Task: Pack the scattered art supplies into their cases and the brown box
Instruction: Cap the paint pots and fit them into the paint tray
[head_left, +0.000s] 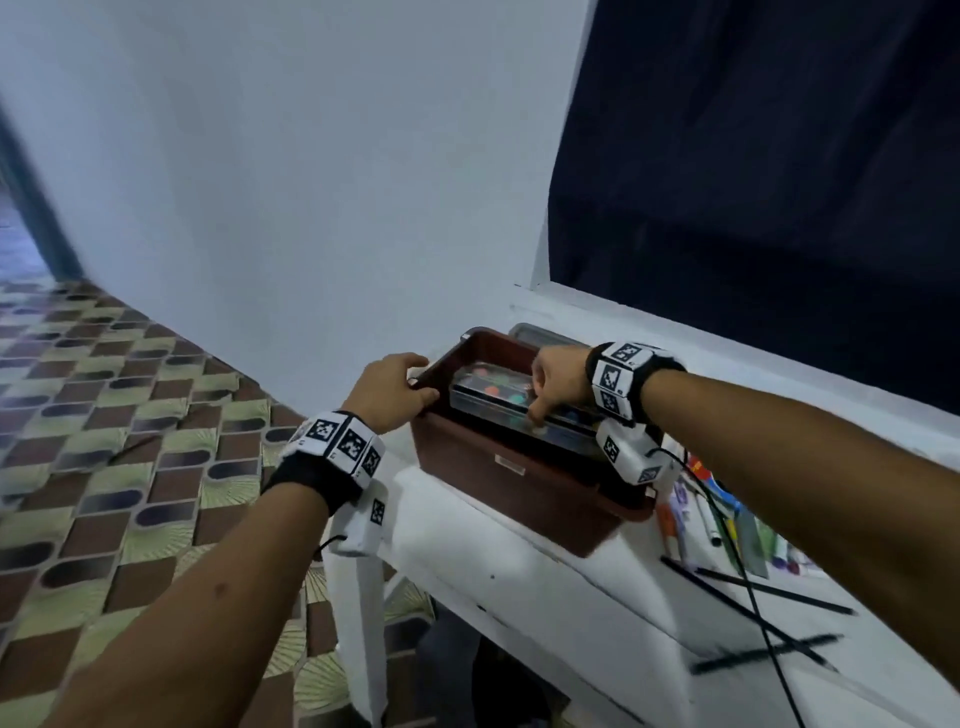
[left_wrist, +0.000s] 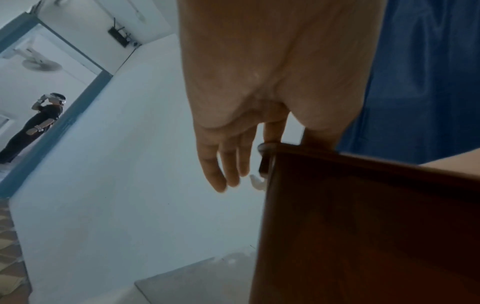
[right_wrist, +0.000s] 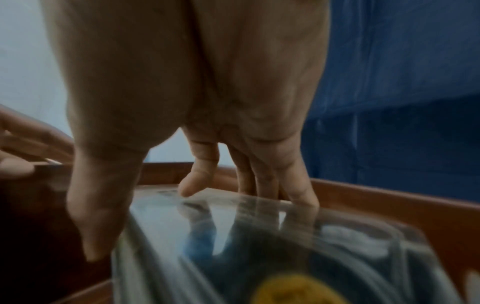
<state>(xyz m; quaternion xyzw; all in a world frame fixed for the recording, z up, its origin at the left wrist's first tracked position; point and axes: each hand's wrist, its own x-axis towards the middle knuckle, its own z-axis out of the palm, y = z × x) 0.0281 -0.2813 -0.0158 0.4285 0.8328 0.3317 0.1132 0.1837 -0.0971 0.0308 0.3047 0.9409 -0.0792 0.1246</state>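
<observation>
The brown box (head_left: 519, 478) is set at the left end of the white tabletop (head_left: 545, 587), close to the far edge by the wall. Its left rim is gripped by the left hand (head_left: 395, 392): the thumb is laid over the rim while the fingers (left_wrist: 221, 164) hang down outside the wall, loosely together. A clear paint case (head_left: 514, 402) with coloured paint spots inside is lying in the top of the box. It is held by the right hand (head_left: 556, 384), whose fingers (right_wrist: 265, 181) are spread over the far side of the lid while the thumb is pressed against the near side, so the case is clamped between them. To the right of the box, toward the right end of the tabletop, a scatter of markers (head_left: 696, 514) is seen, and nearer the front edge several black pencils (head_left: 769, 618) are lying crossed over one another.
</observation>
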